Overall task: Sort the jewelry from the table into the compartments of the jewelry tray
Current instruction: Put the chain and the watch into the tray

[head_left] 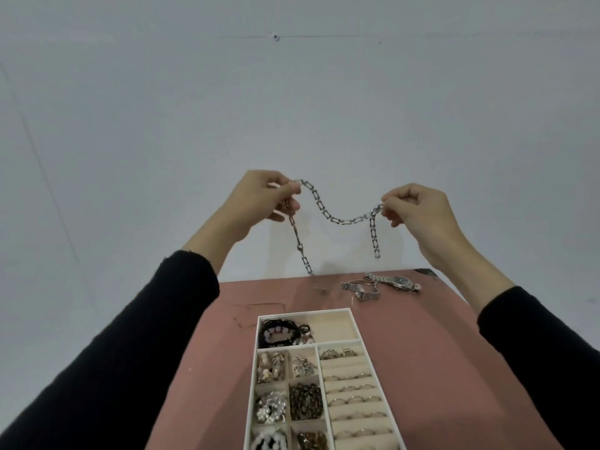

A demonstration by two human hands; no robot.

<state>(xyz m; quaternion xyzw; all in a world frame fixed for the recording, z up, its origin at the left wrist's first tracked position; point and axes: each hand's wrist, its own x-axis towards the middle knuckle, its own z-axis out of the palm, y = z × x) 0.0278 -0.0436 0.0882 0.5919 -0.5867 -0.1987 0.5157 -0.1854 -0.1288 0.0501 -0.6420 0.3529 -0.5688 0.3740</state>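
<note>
Both hands, left [256, 203] and right [418, 211], pinch the chain [337, 219], slung between them above the table's [422, 345] 12 o'clock edge. Step: carrying it to the tray [253, 381]. Next likely needs lowering and coiling into the part-bare 12 o'clock compartment.

Long black knit sleeves [181, 306] cover both forearms, ending short of the bare wrists.

Plain pale grey wall [292, 92] behind a pink-topped table [422, 352].

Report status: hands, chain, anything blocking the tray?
Both left hand and right hand pinch the link chain, slung between them above the table. In tray, far compartment partly free. Beyond it, watches, not blocking.
</note>
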